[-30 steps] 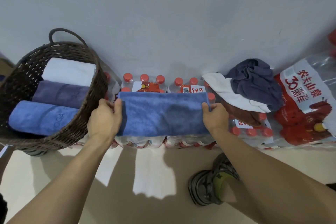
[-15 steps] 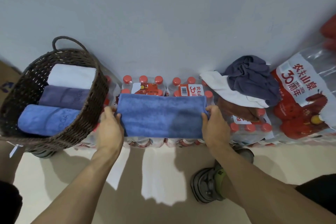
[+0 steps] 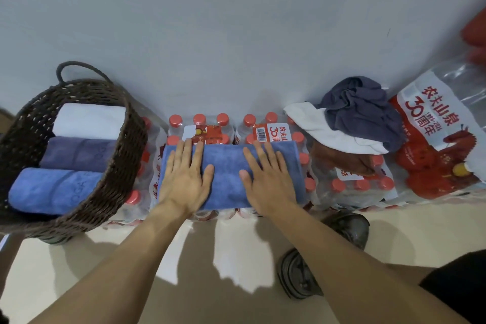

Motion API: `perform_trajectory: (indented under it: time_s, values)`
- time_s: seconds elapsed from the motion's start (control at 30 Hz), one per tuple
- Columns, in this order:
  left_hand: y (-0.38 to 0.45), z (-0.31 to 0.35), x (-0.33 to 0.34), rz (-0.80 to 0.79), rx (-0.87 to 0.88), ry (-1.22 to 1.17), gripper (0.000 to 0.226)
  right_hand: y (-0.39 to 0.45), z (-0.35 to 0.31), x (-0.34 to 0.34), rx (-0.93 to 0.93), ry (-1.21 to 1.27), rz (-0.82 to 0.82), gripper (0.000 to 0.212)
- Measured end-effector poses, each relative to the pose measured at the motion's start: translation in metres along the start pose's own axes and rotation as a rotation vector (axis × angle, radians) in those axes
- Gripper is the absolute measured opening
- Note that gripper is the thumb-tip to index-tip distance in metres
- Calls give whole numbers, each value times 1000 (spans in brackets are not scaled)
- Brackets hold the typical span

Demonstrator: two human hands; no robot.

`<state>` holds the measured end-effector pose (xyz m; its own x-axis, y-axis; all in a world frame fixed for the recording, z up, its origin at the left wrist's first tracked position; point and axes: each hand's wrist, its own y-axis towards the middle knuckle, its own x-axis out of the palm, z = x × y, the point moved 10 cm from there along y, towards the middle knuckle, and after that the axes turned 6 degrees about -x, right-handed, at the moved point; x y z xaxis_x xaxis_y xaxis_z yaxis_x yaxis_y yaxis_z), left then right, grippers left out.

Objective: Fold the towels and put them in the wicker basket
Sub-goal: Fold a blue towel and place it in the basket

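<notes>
Hands have shifted from gripping the towel's ends to lying flat: left hand and right hand press, fingers spread, on the folded blue towel atop the bottle packs. Folding looks finished; the wicker basket, left, holds three towels.

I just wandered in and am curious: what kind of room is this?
Probably a storeroom or utility corner: shrink-wrapped packs of bottled water line a bare wall, serving as a table for folding towels beside a wicker basket.
</notes>
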<state>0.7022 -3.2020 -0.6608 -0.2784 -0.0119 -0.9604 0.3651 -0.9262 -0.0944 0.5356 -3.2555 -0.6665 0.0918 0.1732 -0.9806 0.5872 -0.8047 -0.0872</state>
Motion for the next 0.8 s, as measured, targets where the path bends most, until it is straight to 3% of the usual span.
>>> perform_trajectory:
  time_s: [0.2, 0.3, 0.37, 0.43, 0.6, 0.7, 0.8]
  values:
    - [-2, -14, 3, -4, -96, 106, 69, -4, 55, -10, 283, 52, 43, 63]
    - [-2, -10, -1, -34, -108, 95, 69, -21, 83, -37, 432, 124, 197, 61]
    - [-6, -3, -16, 59, -96, 47, 66, -31, 91, -56, 474, 66, 287, 58]
    - [-17, 17, -29, 168, -12, -63, 64, -34, 99, -58, 484, 101, 243, 59]
    - [-26, 73, -11, 119, 179, -215, 64, -36, 111, -37, 606, 210, -33, 94]
    - [-26, 71, 6, 87, 155, -99, 62, -32, 105, -31, 593, 318, -39, 85]
    - [-29, 70, 23, 52, 177, 97, 59, -28, 104, -26, 578, 470, -64, 61]
